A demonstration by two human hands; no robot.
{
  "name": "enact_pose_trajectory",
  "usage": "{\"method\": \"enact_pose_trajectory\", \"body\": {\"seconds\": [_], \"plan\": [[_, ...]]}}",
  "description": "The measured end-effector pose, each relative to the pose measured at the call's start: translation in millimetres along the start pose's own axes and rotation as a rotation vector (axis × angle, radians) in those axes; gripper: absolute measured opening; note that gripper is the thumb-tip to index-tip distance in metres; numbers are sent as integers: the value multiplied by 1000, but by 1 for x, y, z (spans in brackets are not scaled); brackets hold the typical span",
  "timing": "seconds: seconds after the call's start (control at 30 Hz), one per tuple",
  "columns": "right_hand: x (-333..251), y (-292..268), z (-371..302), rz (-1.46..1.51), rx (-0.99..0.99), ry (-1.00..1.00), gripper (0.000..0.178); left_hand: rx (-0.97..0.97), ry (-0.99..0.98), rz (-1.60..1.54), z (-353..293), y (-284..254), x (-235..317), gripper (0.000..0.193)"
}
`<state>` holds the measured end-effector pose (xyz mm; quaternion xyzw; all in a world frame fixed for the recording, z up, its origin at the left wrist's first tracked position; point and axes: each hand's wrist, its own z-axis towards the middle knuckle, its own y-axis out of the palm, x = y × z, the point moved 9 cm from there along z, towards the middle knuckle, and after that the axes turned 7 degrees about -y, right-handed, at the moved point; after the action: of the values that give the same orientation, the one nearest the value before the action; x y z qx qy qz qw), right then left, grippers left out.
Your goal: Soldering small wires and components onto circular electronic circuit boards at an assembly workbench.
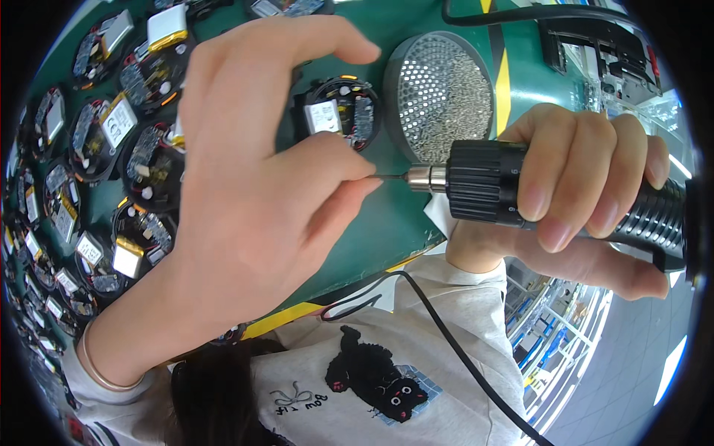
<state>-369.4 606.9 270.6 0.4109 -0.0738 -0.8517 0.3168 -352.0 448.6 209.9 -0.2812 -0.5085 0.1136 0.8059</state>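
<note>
Encircling the ribbed black screwdriver (483, 182), right fingers (580, 172) curl; left fingers (358, 171) pinch its thin metal bit (394, 177).

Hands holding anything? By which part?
Right hand: black power screwdriver, around its body behind the ribbed front collar. Left hand: fingertips at the bit's tip; whether pinching anything, can't tell.

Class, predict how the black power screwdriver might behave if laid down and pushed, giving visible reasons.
The black screwdriver could roll, being round-bodied, though the dark projection near its rear might stop it. Its ribbed collar should resist slipping. The thin metal bit looks likeliest to bend.
</note>
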Motion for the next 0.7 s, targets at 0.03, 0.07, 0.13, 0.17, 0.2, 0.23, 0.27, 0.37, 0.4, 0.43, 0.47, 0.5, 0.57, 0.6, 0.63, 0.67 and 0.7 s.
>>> {"method": "enact_pose_trajectory", "body": {"seconds": [0.03, 0.07, 0.13, 0.17, 0.2, 0.23, 0.27, 0.37, 0.4, 0.43, 0.47, 0.5, 0.57, 0.6, 0.63, 0.67, 0.7], "plan": [[1, 1, 0, -5, -35, 21, 61, -37, 17, 57, 2, 2, 4, 23], [2, 1, 0, 11, -31, 24, 61, -75, 33, 116, 3, 5, 7, 23], [3, 3, -2, -17, -29, -13, 64, -24, 92, -30, 7, 5, 6, 25], [3, 1, -3, -18, -61, 29, 69, -25, 80, -32, 7, 5, 9, 27], [-3, -6, -2, 4, -54, 20, 69, -27, 73, -31, 9, -1, 16, 30], [-1, -8, 2, 21, -92, 29, 71, -134, 125, 121, 6, -10, 28, 37], [4, -5, 3, 39, -132, 34, 74, -131, 99, 166, -6, -18, 33, 37], [-5, -12, 2, 26, -122, 96, 80, -54, 441, 314, -53, -10, 78, 32], [-3, -22, 2, -77, -155, 112, 81, -41, 536, 386, -70, -4, 88, 30], [-14, -27, 4, -76, -154, 104, 81, -120, 628, 374, -90, 8, 102, 33], [-15, -28, 3, -89, -169, 99, 82, -201, 715, 372, -113, 17, 106, 36], [-15, -30, 2, -107, -183, 98, 82, -256, 728, 334, -127, 22, 103, 28], [-8, -24, 3, -97, -203, 98, 84, -266, 661, 398, -150, 23, 92, 19], [-8, -24, 4, -90, -208, 87, 84, -229, 598, 492, -156, 26, 84, 20], [-7, -26, 3, -90, -192, 77, 84, -56, 389, 527, -152, 17, 75, 28], [-6, -28, 3, -91, -175, 68, 84, -57, 388, 538, -162, 15, 76, 28], [-8, -30, 4, -121, -159, 52, 85, 20, 135, 634, -148, -3, 61, 34]]}}
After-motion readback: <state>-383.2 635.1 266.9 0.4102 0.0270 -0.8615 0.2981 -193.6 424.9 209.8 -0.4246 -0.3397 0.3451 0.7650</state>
